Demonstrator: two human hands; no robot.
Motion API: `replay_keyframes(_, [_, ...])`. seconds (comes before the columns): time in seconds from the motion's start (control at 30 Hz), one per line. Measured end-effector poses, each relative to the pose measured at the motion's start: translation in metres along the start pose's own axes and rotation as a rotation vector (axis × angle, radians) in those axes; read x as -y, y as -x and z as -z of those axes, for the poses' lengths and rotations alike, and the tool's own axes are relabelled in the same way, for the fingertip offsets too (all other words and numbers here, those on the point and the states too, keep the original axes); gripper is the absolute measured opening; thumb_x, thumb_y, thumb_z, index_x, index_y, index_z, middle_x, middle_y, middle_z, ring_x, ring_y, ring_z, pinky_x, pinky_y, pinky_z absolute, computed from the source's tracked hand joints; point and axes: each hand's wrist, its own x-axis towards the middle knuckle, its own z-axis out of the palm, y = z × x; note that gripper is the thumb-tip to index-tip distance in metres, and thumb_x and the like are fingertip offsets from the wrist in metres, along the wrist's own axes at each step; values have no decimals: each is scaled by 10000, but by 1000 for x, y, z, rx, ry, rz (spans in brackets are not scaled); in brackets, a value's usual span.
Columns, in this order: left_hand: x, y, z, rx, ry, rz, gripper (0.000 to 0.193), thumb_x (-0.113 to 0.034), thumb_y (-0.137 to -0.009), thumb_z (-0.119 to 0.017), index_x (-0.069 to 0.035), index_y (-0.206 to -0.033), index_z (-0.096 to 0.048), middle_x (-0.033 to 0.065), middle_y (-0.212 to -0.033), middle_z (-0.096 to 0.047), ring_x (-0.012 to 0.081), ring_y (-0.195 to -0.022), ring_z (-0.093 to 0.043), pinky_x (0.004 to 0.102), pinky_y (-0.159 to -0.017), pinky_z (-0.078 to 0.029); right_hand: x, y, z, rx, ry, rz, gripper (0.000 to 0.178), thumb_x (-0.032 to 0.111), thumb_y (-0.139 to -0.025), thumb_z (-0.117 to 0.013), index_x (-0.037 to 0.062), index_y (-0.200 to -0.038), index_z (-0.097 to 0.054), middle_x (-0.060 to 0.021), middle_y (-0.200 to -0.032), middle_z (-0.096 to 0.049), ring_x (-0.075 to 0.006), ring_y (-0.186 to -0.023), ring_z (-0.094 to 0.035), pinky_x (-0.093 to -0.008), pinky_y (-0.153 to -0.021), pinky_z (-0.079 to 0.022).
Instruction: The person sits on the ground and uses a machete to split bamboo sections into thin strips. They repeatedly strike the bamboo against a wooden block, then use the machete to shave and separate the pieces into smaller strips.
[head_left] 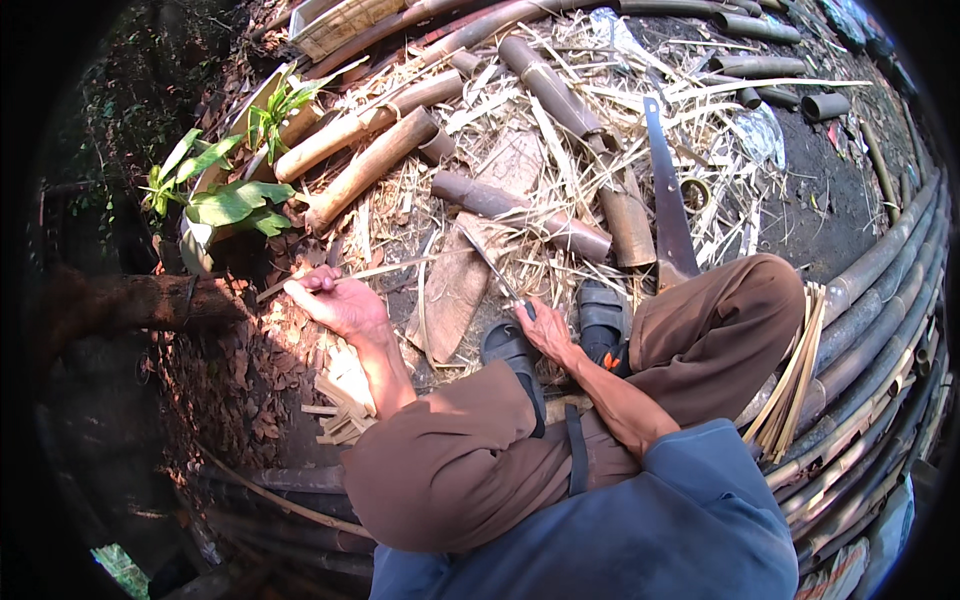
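My left hand (345,305) is palm up at the left with its fingers curled around a thin bamboo strip (410,264). One end of the strip pokes out past the fingers; the rest runs right, over a wooden board (452,300). The handle of a knife (490,264) is in my right hand (548,332), which is just above my sandalled feet. Its narrow blade points up and left, and its tip is close to the strip; whether they touch I cannot tell.
A handsaw (668,185) stands by my right knee. Cut bamboo tubes (520,215) lie among pale shavings ahead. Split strips (345,410) are piled by my left leg, and a bundle of sticks (790,385) leans at my right. Long bamboo poles (880,290) line the right; a leafy plant (235,200) grows left.
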Motion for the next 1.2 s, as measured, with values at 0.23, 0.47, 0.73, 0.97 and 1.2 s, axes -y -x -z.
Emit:
replay_keyframes(0.23, [29,60,85,-12,-79,910,470,-463,-966,-549,-25,-1127,-599,121,-944,-626,206,-961,-565,454,-889,-434,-27,-11,6,37,-103,-52,491,474,-985,-469,4,-921,-593,-127,-705,-576,-275,-717,-588,-407,-675,-447])
replay_keyframes(0.47, [55,41,99,383,-252,935,315,-66,-942,-601,18,-1226,-494,99,-926,-616,160,-728,-624,270,-656,-551,-19,-11,1,66,-234,-132,483,506,-974,-491,41,-996,-620,-7,-584,-463,-120,-510,-451,-322,-494,-379])
replay_keyframes(0.73, [63,1,76,455,-566,279,285,-63,-987,-512,31,-1237,-411,165,-1036,-636,250,-929,-675,332,-842,-561,69,16,57,161,-306,-129,443,447,-924,-593,5,-961,-609,-28,-647,-522,-113,-545,-485,-309,-493,-390])
replay_keyframes(0.97, [37,-4,31,445,-625,-137,319,-250,-1020,-482,-10,-1229,-461,106,-1006,-634,159,-932,-600,327,-842,-487,149,57,113,42,-222,268,437,324,-924,-610,8,-1223,-562,-81,-760,-654,-133,-642,-550,-299,-639,-481])
replay_keyframes(1.2, [29,12,2,405,-190,301,547,-489,-1028,-400,-1,-1213,-566,20,-852,-556,120,-801,-531,278,-792,-421,211,80,135,164,-379,299,621,93,-930,-521,87,-1517,-318,8,-718,-552,-42,-576,-446,-207,-534,-391])
